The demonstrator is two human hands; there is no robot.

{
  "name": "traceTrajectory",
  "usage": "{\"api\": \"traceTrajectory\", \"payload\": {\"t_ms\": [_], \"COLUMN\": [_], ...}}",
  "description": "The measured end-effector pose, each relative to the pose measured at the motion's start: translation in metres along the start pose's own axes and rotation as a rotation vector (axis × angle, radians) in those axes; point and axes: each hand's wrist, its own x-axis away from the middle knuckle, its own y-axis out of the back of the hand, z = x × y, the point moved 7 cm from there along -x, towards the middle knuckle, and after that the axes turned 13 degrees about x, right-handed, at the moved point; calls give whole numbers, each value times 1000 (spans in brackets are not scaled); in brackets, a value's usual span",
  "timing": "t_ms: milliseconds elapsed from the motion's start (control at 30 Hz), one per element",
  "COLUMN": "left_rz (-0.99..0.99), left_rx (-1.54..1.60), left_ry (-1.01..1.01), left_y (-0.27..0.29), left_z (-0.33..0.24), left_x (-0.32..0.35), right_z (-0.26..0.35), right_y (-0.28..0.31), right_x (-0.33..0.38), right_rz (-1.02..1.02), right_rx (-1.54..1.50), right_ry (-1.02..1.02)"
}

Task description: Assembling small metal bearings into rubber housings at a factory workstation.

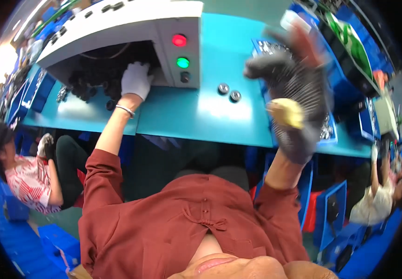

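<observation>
From where I stand: the step in hand looks like handling the small black ring-shaped parts heaped in and spilling out of the grey-white metal machine housing with red and green round buttons.

Left hand, white knit glove, reaches into the machine's opening, at the right end of the heap. Fingers look close together; tips are lost in shadow, can't tell if they're clamped on a part.

Right hand, dark grey glove, is well to the right of the machine, above a blue plastic bin of shiny small metal pieces. Badly blurred: digits look spread apart, can't tell if anything is held. A pale yellow patch shows at the glove; can't tell what it is.

Two black round parts with metallic centres sit just right of the machine on the teal worktop, apart. Round faces point up, so their axes look near vertical; no long axis lying flat. Heap parts: mixed, too dark to call.

My read: the next move calls for a sure fingertip grip on one ring and clearance under the machine's upper edge.
</observation>
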Motion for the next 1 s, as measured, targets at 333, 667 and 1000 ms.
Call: {"api": "traceTrajectory", "payload": {"t_ms": [333,667,1000], "left_rz": [131,22,-135], "left_rx": [116,-6,222], "left_ry": [21,-58,79], "left_y": [-38,-33,-20], "left_z": [25,27,41], "left_x": [-2,21,9], "right_z": [-1,42,49], "right_y": [69,128,159], "right_x": [3,-27,-7], "right_rz": [-20,130,267], "right_rx": [-124,-192,-440], "right_ry": [123,371,233]}}
